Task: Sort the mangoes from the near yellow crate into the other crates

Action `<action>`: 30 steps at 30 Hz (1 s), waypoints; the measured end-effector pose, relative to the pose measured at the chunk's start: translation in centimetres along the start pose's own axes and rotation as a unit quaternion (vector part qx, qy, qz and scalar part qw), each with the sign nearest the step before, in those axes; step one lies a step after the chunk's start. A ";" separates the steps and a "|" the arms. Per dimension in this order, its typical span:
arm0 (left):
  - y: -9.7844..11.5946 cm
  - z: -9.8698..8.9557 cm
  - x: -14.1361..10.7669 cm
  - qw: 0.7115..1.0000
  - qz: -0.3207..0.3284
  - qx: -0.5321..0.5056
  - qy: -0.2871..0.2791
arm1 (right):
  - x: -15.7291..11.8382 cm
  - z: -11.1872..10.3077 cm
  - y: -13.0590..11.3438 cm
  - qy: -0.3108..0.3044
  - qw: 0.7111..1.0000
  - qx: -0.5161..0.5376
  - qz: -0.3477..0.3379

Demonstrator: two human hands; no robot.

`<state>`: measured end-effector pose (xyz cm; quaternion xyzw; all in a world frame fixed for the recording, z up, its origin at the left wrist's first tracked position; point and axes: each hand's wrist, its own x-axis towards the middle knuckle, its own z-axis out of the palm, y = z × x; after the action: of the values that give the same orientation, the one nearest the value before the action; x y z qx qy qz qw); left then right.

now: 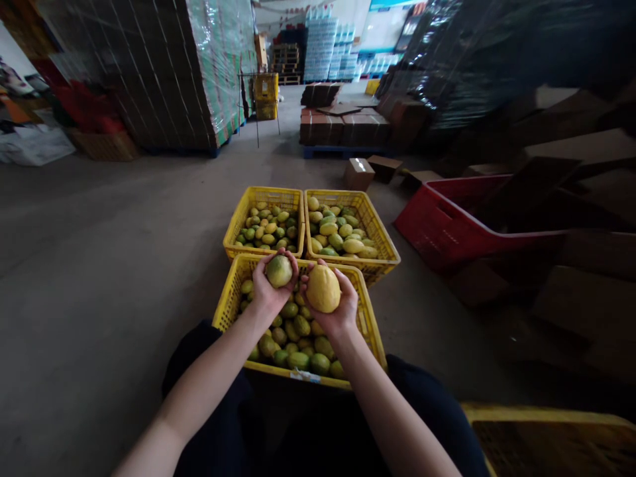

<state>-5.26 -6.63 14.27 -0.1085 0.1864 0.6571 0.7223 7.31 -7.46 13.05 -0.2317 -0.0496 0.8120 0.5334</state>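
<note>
My left hand (pixel 269 291) is wrapped round a small greenish fruit (pixel 279 271). Beside it, my right hand (pixel 340 311) holds a larger yellow fruit (pixel 323 289), fingers curled about its sides. Both hands are above the near yellow crate (pixel 375 331), which is filled with green and yellow fruit (pixel 299 360). Behind it two more yellow crates stand side by side: the left one (pixel 229 233) has smaller roundish fruit, the right one (pixel 385 235) larger, longer fruit.
A red crate (pixel 427 228) with cardboard stands to the right. Part of another yellow crate (pixel 541 416) shows at the lower right. Further back are a small carton (pixel 358 173), stacked flat cardboard (pixel 365 129) on a blue pallet, and a tall wrapped stack (pixel 163 73).
</note>
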 end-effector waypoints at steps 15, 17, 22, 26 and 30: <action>0.1 0.3 -0.2 0.996 -0.025 0.069 -0.044 | 0.5 -0.3 -0.4 0.013 1.000 0.025 -0.004; 0.2 0.2 0.1 0.995 -0.038 0.078 -0.038 | 0.5 -0.1 -0.4 0.024 1.000 0.000 -0.013; 0.6 0.3 -0.1 0.992 -0.052 0.095 -0.071 | 0.6 0.0 -0.6 0.040 0.999 -0.014 -0.026; 0.7 0.5 -0.4 0.993 -0.034 0.098 -0.063 | 0.4 0.3 -1.0 0.038 0.999 0.003 -0.021; 0.7 0.5 -0.2 0.990 -0.043 0.124 -0.048 | 0.3 0.6 -1.5 0.045 0.998 0.018 -0.026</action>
<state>-5.92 -6.53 14.83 0.0056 0.2270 0.6013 0.7661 8.22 -6.47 14.02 -0.2575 -0.0167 0.7874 0.5598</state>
